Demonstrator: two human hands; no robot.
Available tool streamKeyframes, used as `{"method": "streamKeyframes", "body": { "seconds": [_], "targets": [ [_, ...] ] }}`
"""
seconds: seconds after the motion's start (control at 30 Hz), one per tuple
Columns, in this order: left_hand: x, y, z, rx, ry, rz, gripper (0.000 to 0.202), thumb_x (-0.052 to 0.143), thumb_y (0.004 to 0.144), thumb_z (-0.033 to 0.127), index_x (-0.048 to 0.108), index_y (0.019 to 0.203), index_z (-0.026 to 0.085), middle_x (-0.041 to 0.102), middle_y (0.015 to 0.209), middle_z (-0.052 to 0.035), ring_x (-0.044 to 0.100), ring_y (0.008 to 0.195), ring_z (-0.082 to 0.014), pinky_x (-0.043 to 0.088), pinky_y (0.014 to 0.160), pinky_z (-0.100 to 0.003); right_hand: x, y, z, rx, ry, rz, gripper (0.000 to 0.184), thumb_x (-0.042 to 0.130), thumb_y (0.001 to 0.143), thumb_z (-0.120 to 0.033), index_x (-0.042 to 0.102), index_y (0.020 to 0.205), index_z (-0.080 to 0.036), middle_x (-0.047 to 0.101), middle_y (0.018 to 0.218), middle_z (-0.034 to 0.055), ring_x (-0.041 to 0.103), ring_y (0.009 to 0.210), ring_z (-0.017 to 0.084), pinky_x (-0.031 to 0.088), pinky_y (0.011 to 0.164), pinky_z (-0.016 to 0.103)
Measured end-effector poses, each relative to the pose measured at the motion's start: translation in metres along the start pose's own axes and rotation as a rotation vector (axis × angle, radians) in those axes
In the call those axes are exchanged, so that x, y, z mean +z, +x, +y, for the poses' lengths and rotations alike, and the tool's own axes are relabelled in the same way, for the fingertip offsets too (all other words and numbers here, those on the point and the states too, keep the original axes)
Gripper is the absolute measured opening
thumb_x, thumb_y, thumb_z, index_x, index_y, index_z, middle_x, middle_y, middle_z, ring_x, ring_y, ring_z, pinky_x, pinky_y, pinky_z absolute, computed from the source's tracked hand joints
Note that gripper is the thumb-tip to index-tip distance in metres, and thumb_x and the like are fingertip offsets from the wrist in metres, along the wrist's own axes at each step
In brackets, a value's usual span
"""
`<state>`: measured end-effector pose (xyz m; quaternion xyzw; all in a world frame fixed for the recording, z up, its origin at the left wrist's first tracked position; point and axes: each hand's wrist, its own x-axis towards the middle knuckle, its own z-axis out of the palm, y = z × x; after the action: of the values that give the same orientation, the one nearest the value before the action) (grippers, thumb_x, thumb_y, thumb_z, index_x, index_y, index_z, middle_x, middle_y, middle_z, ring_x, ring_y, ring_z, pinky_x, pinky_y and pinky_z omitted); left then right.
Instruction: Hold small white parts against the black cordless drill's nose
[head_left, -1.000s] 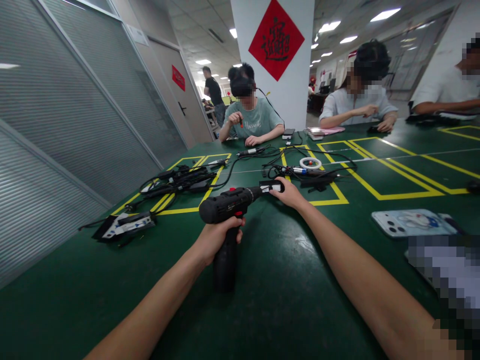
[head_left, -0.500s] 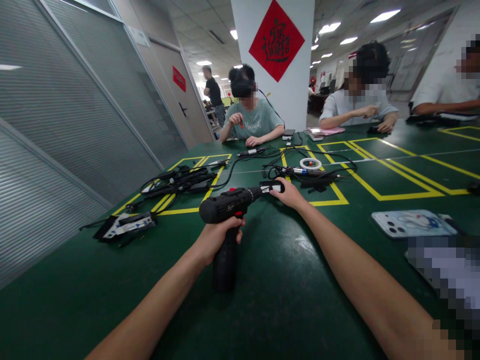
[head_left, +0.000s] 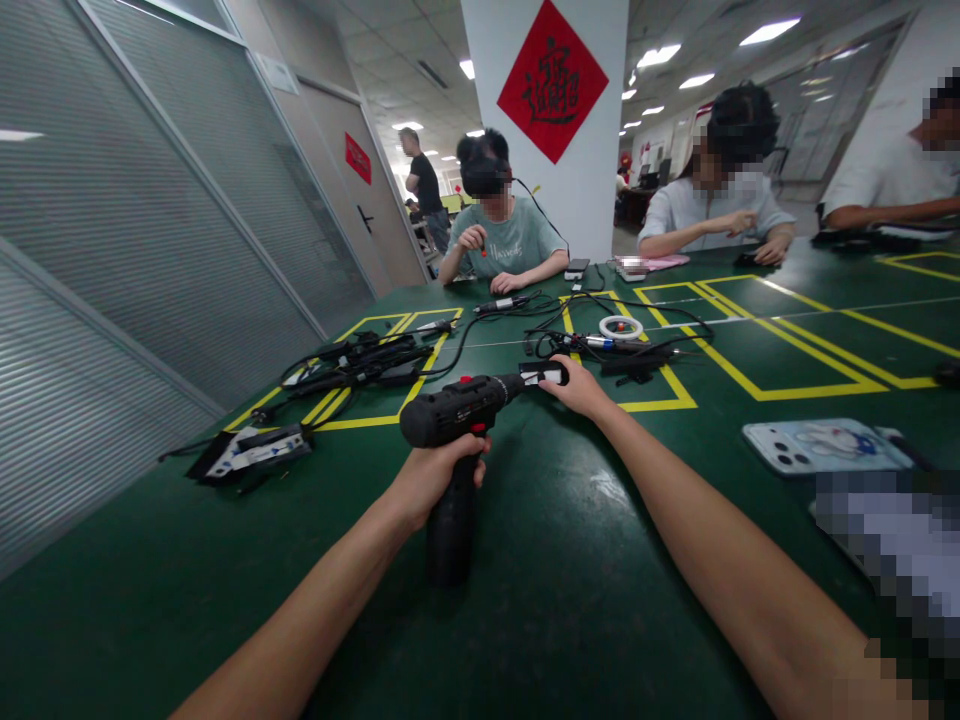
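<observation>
My left hand is wrapped round the grip of a black cordless drill with red details. The drill stands upright, its chuck pointing right and away from me. At the chuck's tip is a small black box with a white label, which my right hand pinches from its right side. Whether the bit touches the box I cannot tell. Just beyond it lies a bundle of black cables and a pen-like tool.
More tangled black cables lie at left inside yellow tape. Nearer is a black and white packet. A white ring sits behind my right hand. A phone lies at right. Several people sit across the green table.
Both my hands, the drill and the small black box hold almost the same place. In the background, the standing person's head has turned slightly.
</observation>
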<state>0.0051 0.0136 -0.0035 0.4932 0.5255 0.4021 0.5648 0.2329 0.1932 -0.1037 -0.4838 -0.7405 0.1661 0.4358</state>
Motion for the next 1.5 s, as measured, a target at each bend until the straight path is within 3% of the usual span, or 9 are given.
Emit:
{"method": "streamKeyframes", "body": {
  "seconds": [0.57, 1.07, 1.27, 1.5],
  "targets": [
    [0.0022, -0.0012, 0.0018, 0.021, 0.043, 0.011, 0.019, 0.062, 0.075, 0.030, 0.061, 0.081, 0.012, 0.058, 0.054, -0.0024, 0.050, 0.051, -0.0142, 0.037, 0.053, -0.026, 0.0002, 0.0006, 0.0001, 0.007, 0.000, -0.006, 0.050, 0.066, 0.077, -0.040, 0.054, 0.121, -0.020, 0.060, 0.116, 0.0091, 0.058, 0.104, 0.021, 0.043, 0.096, 0.038],
    [0.0005, -0.0005, 0.0002, 0.033, 0.027, -0.011, 0.019, 0.061, 0.077, 0.031, 0.061, 0.082, 0.013, 0.058, 0.059, -0.0024, 0.051, 0.052, -0.0131, 0.037, 0.053, -0.025, 0.0000, 0.0000, -0.0008, 0.016, 0.009, -0.007, 0.052, 0.067, 0.076, -0.039, 0.054, 0.122, -0.020, 0.059, 0.119, 0.0087, 0.057, 0.107, 0.022, 0.042, 0.098, 0.038],
    [0.0020, -0.0014, 0.0014, 0.037, 0.012, 0.004, 0.019, 0.063, 0.074, 0.030, 0.061, 0.082, 0.013, 0.061, 0.069, -0.0035, 0.052, 0.053, -0.0123, 0.039, 0.053, -0.025, 0.0012, 0.0004, 0.0006, 0.005, -0.002, -0.005, 0.052, 0.067, 0.077, -0.039, 0.053, 0.123, -0.019, 0.059, 0.119, 0.0092, 0.057, 0.107, 0.022, 0.042, 0.098, 0.038],
    [0.0006, -0.0019, 0.0009, 0.015, 0.024, 0.011, 0.020, 0.063, 0.074, 0.032, 0.063, 0.081, 0.013, 0.058, 0.055, -0.0020, 0.052, 0.052, -0.0142, 0.039, 0.053, -0.025, -0.0009, 0.0003, -0.0025, 0.009, -0.007, -0.009, 0.051, 0.066, 0.077, -0.038, 0.053, 0.122, -0.020, 0.060, 0.118, 0.0090, 0.057, 0.108, 0.023, 0.043, 0.097, 0.038]
  ]
}}
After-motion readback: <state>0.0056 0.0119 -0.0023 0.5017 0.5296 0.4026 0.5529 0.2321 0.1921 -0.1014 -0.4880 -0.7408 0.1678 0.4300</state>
